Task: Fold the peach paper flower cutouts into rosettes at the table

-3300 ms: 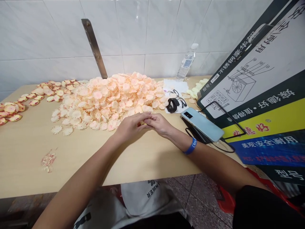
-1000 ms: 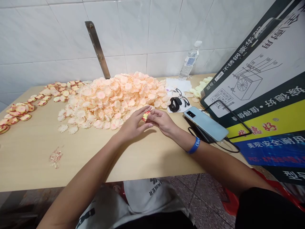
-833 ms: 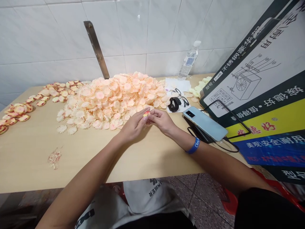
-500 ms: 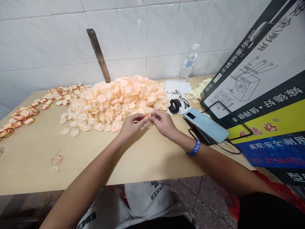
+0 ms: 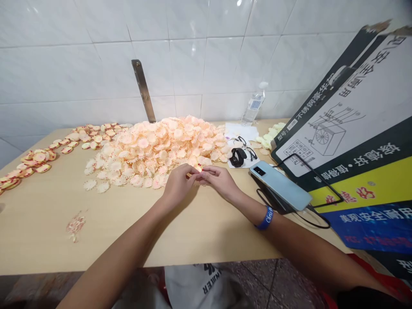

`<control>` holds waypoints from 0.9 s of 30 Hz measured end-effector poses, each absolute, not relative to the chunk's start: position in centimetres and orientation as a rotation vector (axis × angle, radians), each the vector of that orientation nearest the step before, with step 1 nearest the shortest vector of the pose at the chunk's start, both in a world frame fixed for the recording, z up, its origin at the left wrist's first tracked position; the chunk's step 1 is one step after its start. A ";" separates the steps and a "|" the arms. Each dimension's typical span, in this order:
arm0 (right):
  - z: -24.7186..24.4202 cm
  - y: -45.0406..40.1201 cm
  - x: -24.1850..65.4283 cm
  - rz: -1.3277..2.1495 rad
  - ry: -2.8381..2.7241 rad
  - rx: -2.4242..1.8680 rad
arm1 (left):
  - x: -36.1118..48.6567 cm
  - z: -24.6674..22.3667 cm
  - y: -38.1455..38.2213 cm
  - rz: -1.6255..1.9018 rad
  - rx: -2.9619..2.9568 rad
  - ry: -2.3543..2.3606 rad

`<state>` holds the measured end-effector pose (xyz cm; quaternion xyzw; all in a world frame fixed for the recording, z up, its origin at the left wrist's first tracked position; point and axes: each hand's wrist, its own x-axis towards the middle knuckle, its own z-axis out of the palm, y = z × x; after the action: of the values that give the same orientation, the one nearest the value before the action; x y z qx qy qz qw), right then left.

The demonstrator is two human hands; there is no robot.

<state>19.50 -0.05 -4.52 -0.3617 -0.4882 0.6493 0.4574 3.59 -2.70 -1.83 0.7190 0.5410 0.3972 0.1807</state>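
Note:
My left hand (image 5: 179, 183) and my right hand (image 5: 221, 182) meet at the front of a heap, fingertips pinched together. Between them is a small yellow-and-red petal piece (image 5: 199, 168), mostly hidden by the fingers. Both hands are closed on it. Right behind them spreads the large heap of pale peach petal pieces (image 5: 170, 139), thin and round with jagged edges. Overlapping rows of yellowish petal pieces with red edges (image 5: 38, 156) run along the left of the table.
Bits of scrap (image 5: 76, 225) lie on the table (image 5: 112, 223) at left. Right of the heap are a black watch (image 5: 237, 157), glasses (image 5: 250, 152), a water bottle (image 5: 255, 105) and a phone (image 5: 281, 184) with a cable. A printed cardboard box (image 5: 347, 128) stands at far right.
My view has tilted up, so everything sits lower in the picture. The fingers have closed in around the small piece, and less of its red-and-yellow face shows.

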 end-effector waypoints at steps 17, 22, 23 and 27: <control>-4.7 0.6 19.8 1.630 -1.246 -0.870 | 3.6 -2.6 -2.3 1.218 1.917 1.454; -5.0 0.5 19.7 1.626 -1.357 -0.872 | 3.7 -2.8 -2.7 1.074 1.989 1.567; -5.0 0.4 19.6 1.622 -1.362 -0.871 | 3.8 -2.7 -2.8 1.081 2.033 1.589; -5.1 0.3 19.7 1.592 -1.377 -0.850 | 3.8 -2.5 -3.0 1.149 2.259 1.575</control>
<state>19.69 0.27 -5.08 -0.3394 -0.5500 0.6356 0.4222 3.79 -2.96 -2.48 0.7547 0.5262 0.3838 0.0786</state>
